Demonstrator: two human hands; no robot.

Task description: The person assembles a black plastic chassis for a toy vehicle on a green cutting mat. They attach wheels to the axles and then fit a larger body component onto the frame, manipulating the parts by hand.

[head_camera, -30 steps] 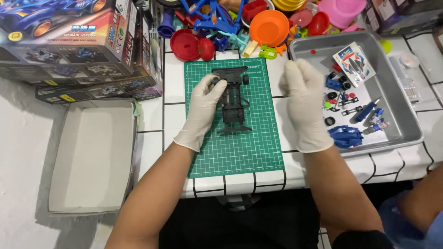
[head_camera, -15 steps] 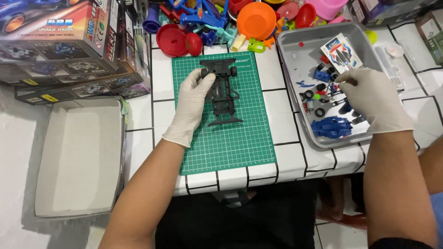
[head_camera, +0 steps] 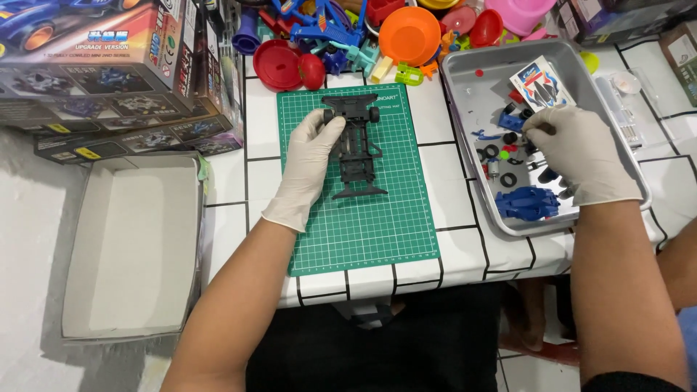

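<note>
A black toy car chassis lies on a green cutting mat. My left hand, in a white glove, rests on the mat and holds the chassis at its left front wheel. My right hand, also gloved, reaches into a grey metal tray and pinches a small dark part among loose pieces. In the tray lie a blue car body, small black rings and a printed sticker sheet.
Stacked model kit boxes stand at the back left, with an open empty white box below them. Colourful plastic toys crowd the far edge of the white tiled table. Another person's arm shows at the right.
My right hand left the chassis and moved right into the tray, closing on a small part. My left hand stayed on the chassis.
</note>
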